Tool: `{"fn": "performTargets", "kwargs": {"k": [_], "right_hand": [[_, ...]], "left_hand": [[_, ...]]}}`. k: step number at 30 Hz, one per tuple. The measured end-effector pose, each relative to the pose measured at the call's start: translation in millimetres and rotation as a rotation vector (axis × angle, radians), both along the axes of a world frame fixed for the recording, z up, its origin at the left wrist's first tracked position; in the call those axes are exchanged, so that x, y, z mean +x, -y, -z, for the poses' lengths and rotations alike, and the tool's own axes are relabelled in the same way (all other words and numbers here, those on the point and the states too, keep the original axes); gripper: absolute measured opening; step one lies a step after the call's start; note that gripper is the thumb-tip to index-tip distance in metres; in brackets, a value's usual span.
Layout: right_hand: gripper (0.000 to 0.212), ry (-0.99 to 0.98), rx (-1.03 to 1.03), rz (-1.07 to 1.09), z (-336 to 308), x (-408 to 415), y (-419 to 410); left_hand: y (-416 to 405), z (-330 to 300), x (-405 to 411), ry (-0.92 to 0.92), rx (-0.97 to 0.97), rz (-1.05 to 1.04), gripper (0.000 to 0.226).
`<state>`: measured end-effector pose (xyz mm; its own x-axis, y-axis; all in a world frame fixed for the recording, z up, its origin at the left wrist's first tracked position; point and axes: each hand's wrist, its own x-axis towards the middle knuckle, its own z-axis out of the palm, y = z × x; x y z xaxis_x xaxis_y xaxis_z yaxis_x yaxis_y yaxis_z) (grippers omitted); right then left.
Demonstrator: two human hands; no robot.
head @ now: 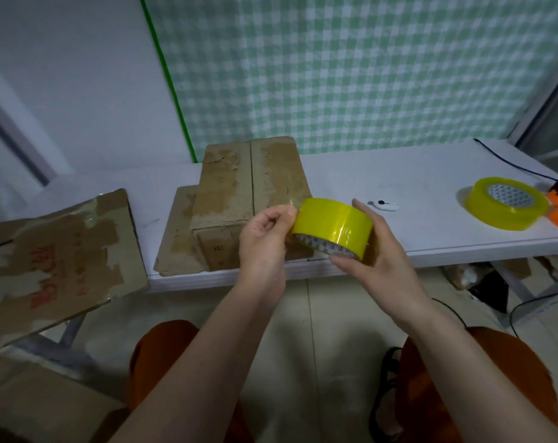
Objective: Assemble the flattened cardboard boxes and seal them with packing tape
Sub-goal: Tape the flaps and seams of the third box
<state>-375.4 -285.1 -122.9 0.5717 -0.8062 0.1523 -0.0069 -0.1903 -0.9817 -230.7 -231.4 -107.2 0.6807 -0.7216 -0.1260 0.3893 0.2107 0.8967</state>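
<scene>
**Yellow tape roll held in both hands over the tabletop edge**

Yellow packing tape roll (333,224) sits between two bare hands, just above the near edge of the white tabletop (399,174). The right hand (371,251) cups the roll from the side and below, its grip wrapped round the outer band with the thumb up behind and the fingers under the patterned core. The left hand (264,231) pinches at the roll's left edge, thumb and forefinger closed on what looks like the loose end of the tape; the end itself is too clear to make out.

Just behind the hands a worn cardboard box (245,199) lies on the tabletop, its top flaps meeting along a centre seam, with torn patches where old tape came off. A flattened cardboard sheet (57,260) with red print hangs over the tabletop's left end. Farther right lie a small white cutter (384,204) and a second yellow tape roll (506,203), well apart from the hands. A green checked cloth (367,68) hangs behind.
</scene>
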Motion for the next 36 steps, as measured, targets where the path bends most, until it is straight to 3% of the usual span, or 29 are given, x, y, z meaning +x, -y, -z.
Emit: {"fn": "performTargets", "kwargs": {"k": [5,9,11,14,20,22,24,26,30,34,36], "right_hand": [[0.05,0.144,0.036,0.473,2,24,4],[0.02,0.27,0.334,0.338,-2,36,3],[0.023,0.276,0.357,0.244,-4,41,-4],[0.034,0.199,0.213,0.254,-2,43,-5],[0.066,-0.081,-0.135,0.415,10,39,4],[0.062,-0.001,0.015,0.426,11,47,1],[0.043,0.112,0.218,0.407,14,57,-2],[0.036,0.142,0.271,0.384,16,65,-7],[0.034,0.106,0.196,0.211,13,71,-15],[0.05,-0.269,-0.291,0.331,16,57,7],[0.05,-0.298,-0.336,0.378,20,53,15]], "left_hand": [[-12,-4,2,-0.091,0.03,0.211,0.007],[-21,-7,9,-0.147,0.095,0.184,0.005],[-26,-5,11,-0.08,0.107,0.091,0.001],[-33,1,15,0.099,0.155,-0.025,0.008],[-51,10,33,0.137,0.162,-0.159,0.006],[-56,13,37,0.126,0.175,-0.189,0.002],[-59,14,42,0.117,0.184,-0.207,0.008],[-62,16,48,0.137,0.196,-0.208,0.01],[-70,18,58,0.219,0.235,-0.275,0.008],[-77,15,74,0.246,0.253,-0.367,0.012],[-80,14,84,0.243,0.274,-0.38,0.012]]}}
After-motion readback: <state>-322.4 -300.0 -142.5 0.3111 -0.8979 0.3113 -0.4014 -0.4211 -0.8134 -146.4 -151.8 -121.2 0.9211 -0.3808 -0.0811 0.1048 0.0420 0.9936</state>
